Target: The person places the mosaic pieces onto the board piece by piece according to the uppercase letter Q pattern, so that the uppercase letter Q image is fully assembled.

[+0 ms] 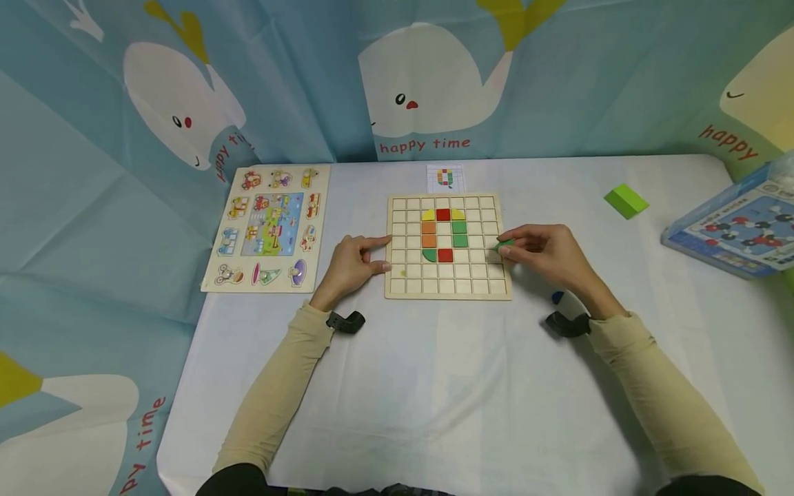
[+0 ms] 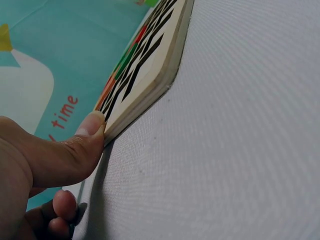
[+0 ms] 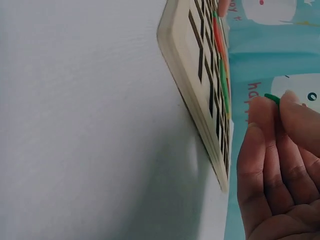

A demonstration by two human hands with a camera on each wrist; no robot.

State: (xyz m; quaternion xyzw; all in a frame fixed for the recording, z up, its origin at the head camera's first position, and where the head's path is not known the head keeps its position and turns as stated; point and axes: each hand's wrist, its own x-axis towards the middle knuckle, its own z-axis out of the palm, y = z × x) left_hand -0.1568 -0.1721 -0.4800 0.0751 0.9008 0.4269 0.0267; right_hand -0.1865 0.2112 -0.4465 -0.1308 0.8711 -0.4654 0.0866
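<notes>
A square wooden grid board (image 1: 446, 289) lies on the table. A ring of tiles sits in its cells: two yellow rounded corner tiles, red squares (image 1: 444, 255), orange squares (image 1: 429, 240) at left, green squares (image 1: 460, 240) at right and a green rounded corner tile (image 1: 429, 255) at lower left. My left hand (image 1: 351, 265) touches the board's left edge, thumb and index finger spread along it. By the right edge, my right hand (image 1: 546, 251) pinches a small green tile (image 3: 272, 98) between thumb and fingertips; the fingers hide most of its shape.
A pattern card (image 1: 445, 186) lies behind the board. At left is a picture puzzle board (image 1: 316, 269). To the right are a green block (image 1: 626, 200) and a blue box (image 1: 738, 224). A small dark blue thing (image 1: 557, 297) shows near my right wrist.
</notes>
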